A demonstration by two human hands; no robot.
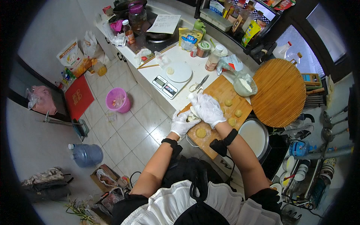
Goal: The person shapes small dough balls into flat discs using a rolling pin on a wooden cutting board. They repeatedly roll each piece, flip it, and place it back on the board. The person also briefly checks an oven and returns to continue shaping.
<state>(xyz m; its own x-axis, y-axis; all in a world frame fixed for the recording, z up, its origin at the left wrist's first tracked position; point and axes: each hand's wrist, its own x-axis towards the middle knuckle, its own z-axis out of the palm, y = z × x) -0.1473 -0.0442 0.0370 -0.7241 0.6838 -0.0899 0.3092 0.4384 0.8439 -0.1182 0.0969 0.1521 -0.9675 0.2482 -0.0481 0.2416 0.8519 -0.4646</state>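
My left hand [181, 123], in a white glove, is curled around a pale piece of dough [193, 118] at the near-left edge of the wooden board [222, 84]. Just above it, my right hand [208, 109], also gloved, is closed on a white object [193, 109], perhaps a press mould, mostly hidden by the glove. Yellowish dough balls [238, 113] lie on the board to the right, some partly covered by that hand. Closer to me sits a flatter yellowish round [201, 132] on the floured wood.
Beyond my hands are scissors [200, 83] and a digital kitchen scale [169, 90] bearing a white plate [182, 74] with a patterned pale disc [170, 70]. A glass bowl of white powder [244, 84], a round wooden board [278, 92] and a pot of whitish liquid [253, 137] stand right.
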